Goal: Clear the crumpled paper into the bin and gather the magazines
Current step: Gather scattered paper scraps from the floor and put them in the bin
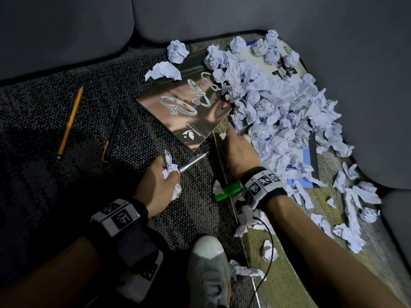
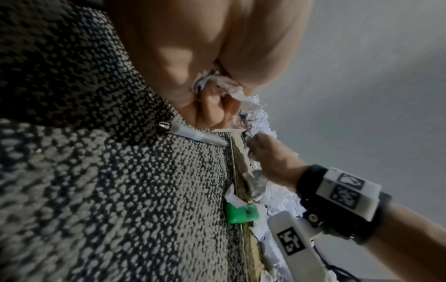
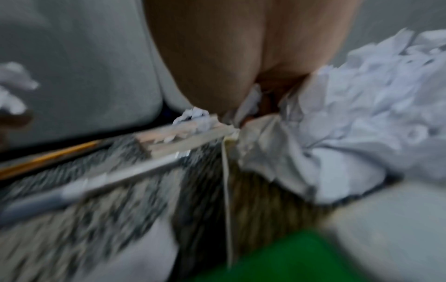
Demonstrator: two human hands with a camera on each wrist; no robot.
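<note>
While half buried: 3 magazines (image 1: pixel 189 107), 2 pencils (image 1: pixel 70 120).

Crumpled white paper (image 1: pixel 278 112) lies heaped on the carpet against the grey sofa, with loose balls scattered around. A glossy ring-cover magazine (image 1: pixel 189 105) lies flat, its right edge under the heap; a blue-edged magazine (image 1: pixel 310 161) shows half-buried.

paper heap (image 1: pixel 278 112) crowding right, open carpet (image 1: pixel 44 130) left

Carpet (image 1: pixel 66 174): crumpled paper pile (image 1: pixel 278 112), magazine (image 1: pixel 184 107), pencil (image 1: pixel 70 120), silver pen (image 1: pixel 192 162).
</note>
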